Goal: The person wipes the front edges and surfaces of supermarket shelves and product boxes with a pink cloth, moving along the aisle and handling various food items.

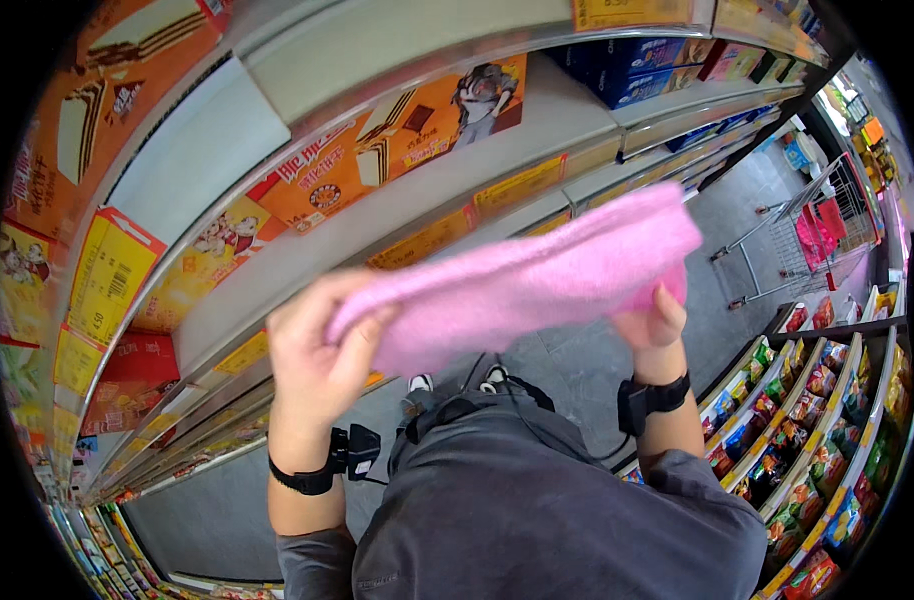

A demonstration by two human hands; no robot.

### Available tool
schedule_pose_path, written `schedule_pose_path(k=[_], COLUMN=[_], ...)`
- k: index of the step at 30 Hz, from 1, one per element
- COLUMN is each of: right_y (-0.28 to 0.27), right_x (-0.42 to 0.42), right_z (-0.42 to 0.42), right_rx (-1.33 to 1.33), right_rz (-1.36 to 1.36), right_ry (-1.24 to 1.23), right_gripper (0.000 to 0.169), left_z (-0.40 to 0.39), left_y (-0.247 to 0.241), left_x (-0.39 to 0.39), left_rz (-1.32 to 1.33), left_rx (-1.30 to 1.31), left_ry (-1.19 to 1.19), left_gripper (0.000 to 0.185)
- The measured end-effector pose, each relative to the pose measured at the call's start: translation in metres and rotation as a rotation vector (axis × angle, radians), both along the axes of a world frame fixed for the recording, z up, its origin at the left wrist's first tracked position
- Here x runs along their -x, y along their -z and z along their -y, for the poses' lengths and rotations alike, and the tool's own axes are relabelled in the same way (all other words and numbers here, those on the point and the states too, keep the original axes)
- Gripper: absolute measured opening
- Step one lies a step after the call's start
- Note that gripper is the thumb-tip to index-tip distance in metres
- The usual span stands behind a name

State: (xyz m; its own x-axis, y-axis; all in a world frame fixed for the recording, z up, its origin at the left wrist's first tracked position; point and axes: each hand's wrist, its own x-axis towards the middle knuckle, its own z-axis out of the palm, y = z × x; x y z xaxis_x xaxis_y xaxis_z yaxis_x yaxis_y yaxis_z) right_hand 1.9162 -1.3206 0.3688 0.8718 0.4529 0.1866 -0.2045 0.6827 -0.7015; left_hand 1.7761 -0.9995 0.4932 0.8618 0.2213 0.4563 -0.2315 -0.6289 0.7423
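A folded pink cloth (517, 277), slightly blurred, is stretched out in the air between both hands. Its left end is pinched between the thumb and fingers of my left hand (322, 345). At the other end, my right hand (656, 319) grips the cloth with the thumb in front, its fingers partly hidden behind the fabric. Black straps with small devices are around both wrists. Beyond the cloth are store shelves (427, 161) with an orange biscuit box (329, 187) lying along one level.
A white board or box (198, 150) is on the upper left shelf, near yellow price tags (112, 277). Blue boxes (644, 75) stand farther along. A wire shopping cart (817, 232) is in the aisle at right. Racks of snack bags (794, 420) line the lower right.
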Motion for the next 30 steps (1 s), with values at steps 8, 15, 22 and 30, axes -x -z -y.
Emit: schedule_pose_path(k=[8,15,22,30], right_y=[-0.082,-0.093,-0.087,-0.085], right_x=[-0.044,-0.044,-0.087,-0.126], right_z=[-0.061,-0.115,-0.115,-0.088], right_rx=[0.972,1.013,1.134,1.188], right_rz=[0.998,1.563,1.516,1.545], right_ry=[1.212,0.827,0.923,1.004], right_gripper=[0.063,0.037,0.025,0.015], left_z=[-0.005,-0.006,-0.021,-0.095], left_y=[-0.002,0.010,-0.004,0.023], left_x=[-0.055,-0.055,-0.029,0.026], left_rz=[0.170,0.216,0.201,0.113], left_rx=[-0.520,-0.552,-0.689,-0.679], left_ry=[-0.401,-0.414,-0.309,-0.540], left_gripper=[0.033,0.026,0.010,0.025])
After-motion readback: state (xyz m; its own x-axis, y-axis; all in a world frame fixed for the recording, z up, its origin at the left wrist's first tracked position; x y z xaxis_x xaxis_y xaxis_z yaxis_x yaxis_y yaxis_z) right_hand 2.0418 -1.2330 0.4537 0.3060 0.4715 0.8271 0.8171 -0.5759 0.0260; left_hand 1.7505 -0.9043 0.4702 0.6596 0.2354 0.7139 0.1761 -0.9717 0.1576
